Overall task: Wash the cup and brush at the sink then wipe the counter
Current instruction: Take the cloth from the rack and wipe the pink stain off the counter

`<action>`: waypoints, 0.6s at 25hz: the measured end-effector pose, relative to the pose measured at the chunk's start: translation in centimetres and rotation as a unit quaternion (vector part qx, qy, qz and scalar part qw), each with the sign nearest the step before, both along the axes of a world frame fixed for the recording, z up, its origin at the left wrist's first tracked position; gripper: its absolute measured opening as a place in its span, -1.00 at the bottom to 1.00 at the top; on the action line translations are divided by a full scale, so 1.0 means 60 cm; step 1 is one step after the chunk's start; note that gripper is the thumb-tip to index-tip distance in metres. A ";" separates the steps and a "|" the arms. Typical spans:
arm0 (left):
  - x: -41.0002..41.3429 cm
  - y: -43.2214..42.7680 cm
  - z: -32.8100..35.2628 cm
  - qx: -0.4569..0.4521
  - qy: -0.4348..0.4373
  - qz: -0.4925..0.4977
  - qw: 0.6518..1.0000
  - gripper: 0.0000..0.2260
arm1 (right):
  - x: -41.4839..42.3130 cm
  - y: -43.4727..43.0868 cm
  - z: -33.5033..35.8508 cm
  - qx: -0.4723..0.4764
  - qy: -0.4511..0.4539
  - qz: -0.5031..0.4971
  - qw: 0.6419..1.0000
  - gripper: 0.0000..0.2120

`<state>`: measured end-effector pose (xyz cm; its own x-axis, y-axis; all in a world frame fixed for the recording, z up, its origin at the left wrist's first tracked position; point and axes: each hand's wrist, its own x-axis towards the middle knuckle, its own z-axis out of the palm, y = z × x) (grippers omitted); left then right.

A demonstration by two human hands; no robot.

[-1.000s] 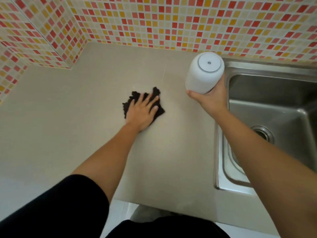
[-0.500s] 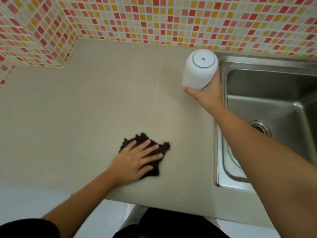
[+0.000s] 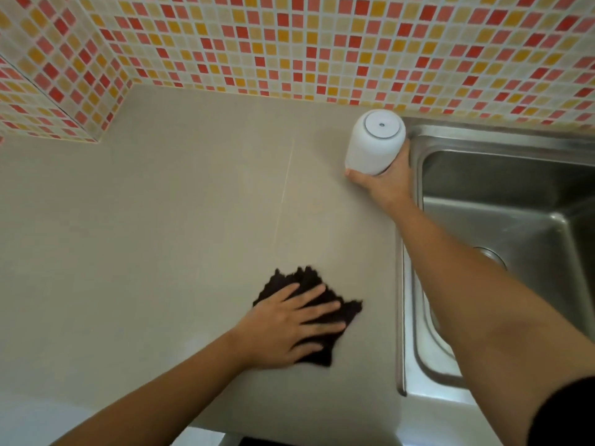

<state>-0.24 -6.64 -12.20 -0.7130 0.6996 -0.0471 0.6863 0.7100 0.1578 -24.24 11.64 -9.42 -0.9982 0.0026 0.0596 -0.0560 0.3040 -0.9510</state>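
Bench (image 3: 161, 236) wipe underway: left hand (image 3: 283, 329) flat on cloth (image 3: 347, 309) left of sink (image 3: 483, 201); right hand (image 3: 386, 181) grips inverted cup (image 3: 373, 146); brush unseen

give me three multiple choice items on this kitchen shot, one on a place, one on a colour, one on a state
1. Where is the sink relative to the counter?
A. to its right
B. to its left
C. behind it

2. What colour is the cloth?
A. white
B. dark
C. yellow

3. How is the cup oriented?
A. mouth up
B. on its side
C. base up

Answers: 1 A, the steel basin adjoins the counter's right edge. 2 B, near black under the left hand. 3 C, its base faces up in the right hand.
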 end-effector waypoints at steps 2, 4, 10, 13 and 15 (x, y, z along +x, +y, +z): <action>0.017 -0.068 0.005 0.009 -0.003 -0.032 0.999 -0.62 | -0.002 0.003 -0.003 0.003 -0.005 0.010 1.000 -0.01; -0.008 -0.151 0.002 0.004 0.009 -0.025 1.000 -0.61 | -0.003 0.016 -0.004 0.035 -0.016 0.040 0.998 0.05; -0.218 -0.143 0.013 -0.018 -0.012 0.147 0.989 -0.44 | 0.099 0.118 -0.021 0.356 0.009 0.101 0.929 -0.44; -0.268 -0.032 0.015 -0.017 -0.023 0.126 0.992 -0.43 | 0.154 0.156 -0.027 0.418 -0.039 0.172 0.891 -0.45; -0.252 0.029 0.010 -0.023 -0.008 0.059 0.998 -0.48 | 0.158 0.168 -0.030 0.438 -0.046 0.188 0.878 -0.41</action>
